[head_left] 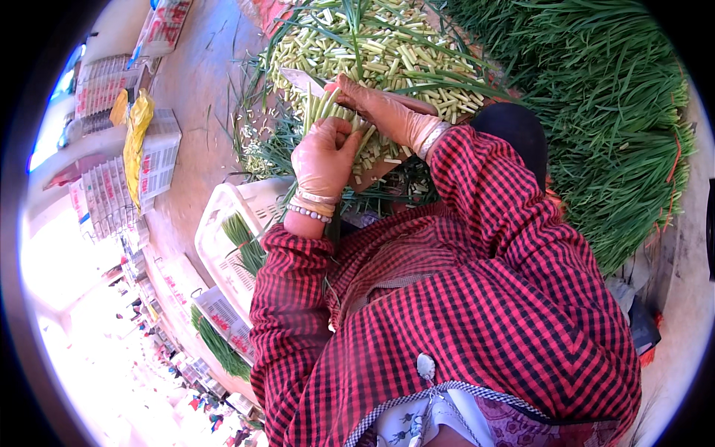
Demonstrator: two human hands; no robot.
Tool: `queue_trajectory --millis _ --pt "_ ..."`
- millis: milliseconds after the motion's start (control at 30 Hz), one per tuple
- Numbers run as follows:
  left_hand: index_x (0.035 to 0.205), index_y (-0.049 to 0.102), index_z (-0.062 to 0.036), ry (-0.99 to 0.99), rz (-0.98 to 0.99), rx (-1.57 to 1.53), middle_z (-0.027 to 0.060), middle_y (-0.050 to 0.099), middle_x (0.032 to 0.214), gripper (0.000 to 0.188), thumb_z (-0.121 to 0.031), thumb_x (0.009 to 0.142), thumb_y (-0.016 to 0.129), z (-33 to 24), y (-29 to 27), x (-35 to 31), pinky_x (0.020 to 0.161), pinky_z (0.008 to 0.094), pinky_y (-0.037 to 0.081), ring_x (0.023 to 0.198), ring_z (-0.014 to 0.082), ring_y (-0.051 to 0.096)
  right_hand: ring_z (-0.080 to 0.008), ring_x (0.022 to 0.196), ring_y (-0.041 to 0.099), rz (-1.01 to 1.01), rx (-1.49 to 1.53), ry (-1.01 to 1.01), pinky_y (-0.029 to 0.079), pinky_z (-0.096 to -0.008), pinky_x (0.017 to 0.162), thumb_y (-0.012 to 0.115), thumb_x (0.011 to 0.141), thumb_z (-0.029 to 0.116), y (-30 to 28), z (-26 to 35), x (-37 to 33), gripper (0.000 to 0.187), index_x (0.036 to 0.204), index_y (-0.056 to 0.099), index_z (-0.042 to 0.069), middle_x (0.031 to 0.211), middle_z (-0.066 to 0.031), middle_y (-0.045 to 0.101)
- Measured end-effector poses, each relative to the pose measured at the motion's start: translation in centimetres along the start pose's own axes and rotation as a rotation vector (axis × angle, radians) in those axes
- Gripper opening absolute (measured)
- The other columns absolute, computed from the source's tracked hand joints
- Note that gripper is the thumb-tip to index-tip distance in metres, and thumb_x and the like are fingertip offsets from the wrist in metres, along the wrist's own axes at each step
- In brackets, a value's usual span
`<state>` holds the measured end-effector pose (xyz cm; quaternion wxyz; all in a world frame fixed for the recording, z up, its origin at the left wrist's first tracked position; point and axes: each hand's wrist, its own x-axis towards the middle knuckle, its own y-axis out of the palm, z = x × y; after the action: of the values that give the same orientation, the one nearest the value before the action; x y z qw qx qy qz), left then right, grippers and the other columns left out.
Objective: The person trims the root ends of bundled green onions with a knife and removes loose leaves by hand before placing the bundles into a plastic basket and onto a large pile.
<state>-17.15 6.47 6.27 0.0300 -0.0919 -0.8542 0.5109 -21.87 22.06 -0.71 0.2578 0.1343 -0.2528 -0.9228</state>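
My left hand, in a thin pale glove with bands and a beaded bracelet at the wrist, is closed around a bunch of pale green stalks, which look like garlic chives. Close beside it, my right hand, also gloved, is closed on a knife; its grey blade points left across the tops of the stalks. The knife's handle is mostly hidden by the fingers. Short cut stalk pieces lie heaped just beyond both hands, with some long green leaves strewn over them.
Long green chives in tied bundles are stacked at the right. A white plastic basket holding some greens stands at my left. Printed crates, a yellow bag and more greens are on the floor further left.
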Motion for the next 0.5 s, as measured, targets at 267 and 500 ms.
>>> queue_trajectory --millis 267,500 --pt "0.087 0.065 -0.0072 0.126 -0.103 -0.131 0.0098 0.064 0.079 0.012 -0.015 0.082 0.073 -0.4 0.5 0.7 0.060 0.0357 0.050 0.065 0.0254 0.064 -0.0125 0.136 0.041 -0.061 -0.322 0.001 0.023 -0.0274 0.117 0.030 0.102 0.060 0.5 1.9 -0.7 0.073 0.146 0.043 0.003 0.146 -0.0069 0.049" --pt "0.093 0.069 0.0004 -0.030 -0.034 -0.437 -0.0029 0.064 0.077 0.011 -0.007 0.087 0.073 1.0 2.3 2.9 0.061 0.0213 0.046 0.066 0.0048 0.055 -0.0147 0.135 0.041 0.067 -0.052 0.113 0.024 -0.0289 0.116 0.031 0.101 0.063 0.6 2.2 -1.2 0.075 0.146 0.043 0.004 0.144 -0.0091 0.050"
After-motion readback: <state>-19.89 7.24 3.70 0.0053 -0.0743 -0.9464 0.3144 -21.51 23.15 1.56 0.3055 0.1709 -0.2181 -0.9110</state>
